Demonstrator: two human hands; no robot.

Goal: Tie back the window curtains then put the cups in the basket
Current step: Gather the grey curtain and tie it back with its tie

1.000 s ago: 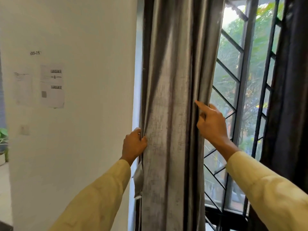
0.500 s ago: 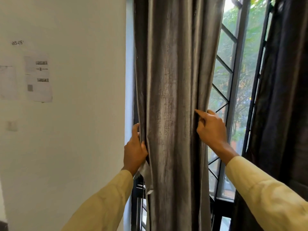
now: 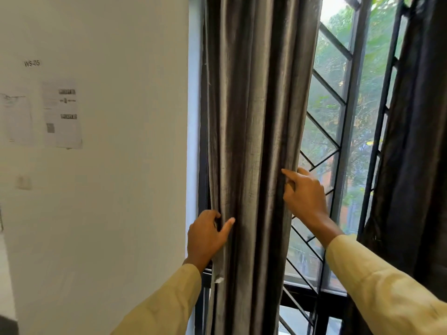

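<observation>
A grey curtain (image 3: 254, 117) hangs bunched in folds at the left side of the window. My left hand (image 3: 205, 235) grips its left edge, fingers curled behind the cloth and thumb lying on the front. My right hand (image 3: 302, 197) holds the curtain's right edge higher up, index finger stretched onto the fabric and the other fingers curled into a fold. A second, darker curtain (image 3: 416, 141) hangs at the right side. No tie-back, cups or basket are in view.
A white wall (image 3: 121, 165) with taped paper sheets (image 3: 63, 114) stands to the left. Between the curtains the window (image 3: 338, 129) shows a black metal grille with diagonal bars, with trees outside.
My left hand has slid lower down the curtain's left edge and its thumb now lies on the front. My right hand keeps its hold on the right edge. The view shifted slightly.
</observation>
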